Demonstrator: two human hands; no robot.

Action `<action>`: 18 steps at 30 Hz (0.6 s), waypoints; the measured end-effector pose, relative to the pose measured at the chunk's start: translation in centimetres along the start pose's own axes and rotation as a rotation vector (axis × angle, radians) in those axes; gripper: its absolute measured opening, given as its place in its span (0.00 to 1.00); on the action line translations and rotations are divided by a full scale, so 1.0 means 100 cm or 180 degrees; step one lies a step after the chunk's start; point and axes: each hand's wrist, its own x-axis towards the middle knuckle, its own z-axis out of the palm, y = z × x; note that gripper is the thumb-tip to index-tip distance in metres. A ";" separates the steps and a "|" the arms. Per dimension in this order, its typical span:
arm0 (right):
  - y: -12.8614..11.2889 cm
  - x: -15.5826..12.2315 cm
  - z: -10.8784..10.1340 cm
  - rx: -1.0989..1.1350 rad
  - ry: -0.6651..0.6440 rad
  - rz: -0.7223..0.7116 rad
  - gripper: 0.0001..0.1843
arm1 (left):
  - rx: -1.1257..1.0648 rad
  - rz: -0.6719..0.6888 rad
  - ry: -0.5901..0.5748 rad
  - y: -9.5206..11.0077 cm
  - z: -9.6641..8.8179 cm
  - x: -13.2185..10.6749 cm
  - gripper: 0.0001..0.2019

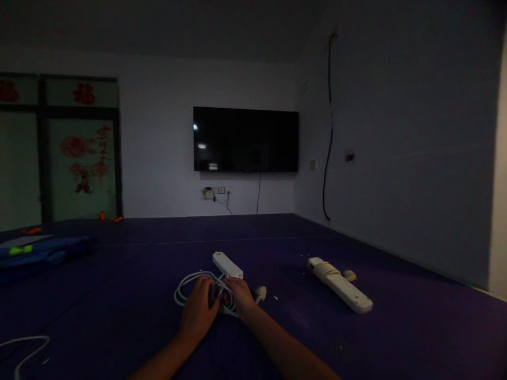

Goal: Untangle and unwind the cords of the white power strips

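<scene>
A white power strip [227, 264] lies on the dark purple surface [277, 338] with its white cable [190, 281] looped in a loose coil in front of it. My left hand [198, 309] is closed over the coil at its right side. My right hand [238, 296] is closed on the same bundle of cable just below the strip. The white plug [260, 293] lies right of my right hand. A second white power strip [341, 284], its cable wound around its far end, lies apart to the right.
A black screen [245, 139] hangs on the far wall above wall sockets [216, 191]. Blue objects [39, 252] sit at the left. Another white cable loop [24, 352] lies at the lower left. A wall runs along the right side.
</scene>
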 end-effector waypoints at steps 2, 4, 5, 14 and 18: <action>-0.001 0.000 -0.001 0.0163 0.0073 0.0025 0.16 | 0.0278 -0.0167 -0.0313 0.002 -0.003 0.001 0.09; -0.003 0.000 -0.001 0.0307 0.0213 0.0132 0.16 | 0.0482 -0.0323 -0.0613 0.004 -0.006 0.001 0.14; -0.003 0.001 -0.001 0.0370 0.0285 0.0190 0.17 | 0.0523 -0.0381 -0.0710 0.005 -0.006 0.001 0.15; -0.004 0.004 -0.003 0.0536 0.0366 0.0371 0.22 | 0.0670 -0.0523 -0.0800 0.009 -0.010 0.001 0.18; -0.005 0.004 -0.003 0.0552 0.0379 0.0469 0.22 | 0.0626 -0.0364 -0.0808 0.009 -0.009 0.001 0.17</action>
